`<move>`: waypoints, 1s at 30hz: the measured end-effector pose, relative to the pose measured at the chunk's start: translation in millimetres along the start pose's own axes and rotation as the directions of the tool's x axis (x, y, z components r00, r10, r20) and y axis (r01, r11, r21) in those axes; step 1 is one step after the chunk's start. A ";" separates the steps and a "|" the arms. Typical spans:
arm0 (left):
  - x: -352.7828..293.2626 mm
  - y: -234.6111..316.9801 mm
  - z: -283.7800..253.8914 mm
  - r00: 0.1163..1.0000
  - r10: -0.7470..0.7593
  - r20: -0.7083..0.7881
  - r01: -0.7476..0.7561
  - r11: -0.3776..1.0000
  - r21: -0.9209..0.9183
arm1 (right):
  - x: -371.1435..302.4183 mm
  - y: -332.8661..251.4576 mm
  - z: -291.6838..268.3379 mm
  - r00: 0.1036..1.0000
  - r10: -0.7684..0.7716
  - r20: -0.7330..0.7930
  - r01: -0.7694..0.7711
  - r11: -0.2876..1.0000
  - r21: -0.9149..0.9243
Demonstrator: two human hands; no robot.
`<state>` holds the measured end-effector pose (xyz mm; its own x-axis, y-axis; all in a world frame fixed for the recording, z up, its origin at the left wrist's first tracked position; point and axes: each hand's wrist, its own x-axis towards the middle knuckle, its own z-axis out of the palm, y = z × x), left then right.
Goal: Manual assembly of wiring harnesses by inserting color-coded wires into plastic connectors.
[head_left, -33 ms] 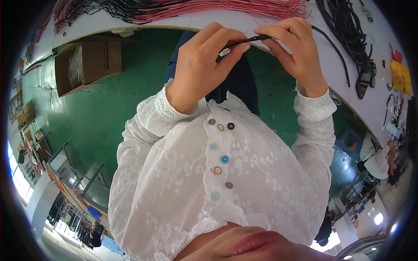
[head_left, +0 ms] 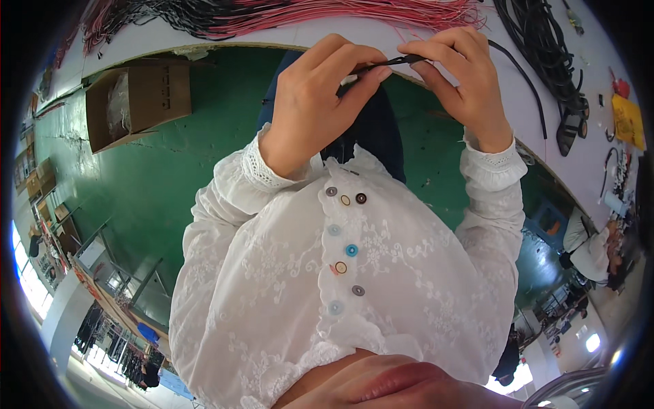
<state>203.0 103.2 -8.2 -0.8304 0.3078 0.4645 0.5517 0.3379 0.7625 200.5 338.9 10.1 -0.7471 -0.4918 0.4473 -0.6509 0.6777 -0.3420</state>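
A brown cardboard box (head_left: 136,102) sits on the green floor (head_left: 157,191) at the left, below the curved edge of the white table (head_left: 340,31), which carries a spread of red wires (head_left: 354,12) along the top. The left hand (head_left: 323,102) pinches a thin black cable (head_left: 388,63) between thumb and fingers; the right hand (head_left: 456,78) pinches its other end, just above the table edge. Farther right lie coiled black cables (head_left: 545,54) and a yellow packet (head_left: 628,119). The cable's tip is hidden inside the right fingers; another person (head_left: 593,249) at the right rim is too small to make out.
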 end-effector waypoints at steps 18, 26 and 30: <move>18.1 27.0 -8.6 0.660 -0.440 0.609 0.751 0.376 -0.542 | -9.6 10.4 -6.5 0.996 -0.011 -0.093 0.047 0.916 0.398; 12.7 30.6 -5.0 0.762 -0.398 0.511 0.633 0.625 -0.457 | -5.6 4.9 -6.8 0.985 -0.050 -0.163 0.095 0.955 0.282; 10.7 30.4 -3.4 0.807 -0.395 0.440 0.578 0.686 -0.443 | -3.9 4.1 -3.5 0.980 -0.070 -0.188 0.115 0.964 0.240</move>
<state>210.6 113.7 21.5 -0.8537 0.5056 -0.1248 -0.1355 0.0158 0.9907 201.1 345.5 9.9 -0.6611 -0.4259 0.6176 -0.7455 0.4660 -0.4766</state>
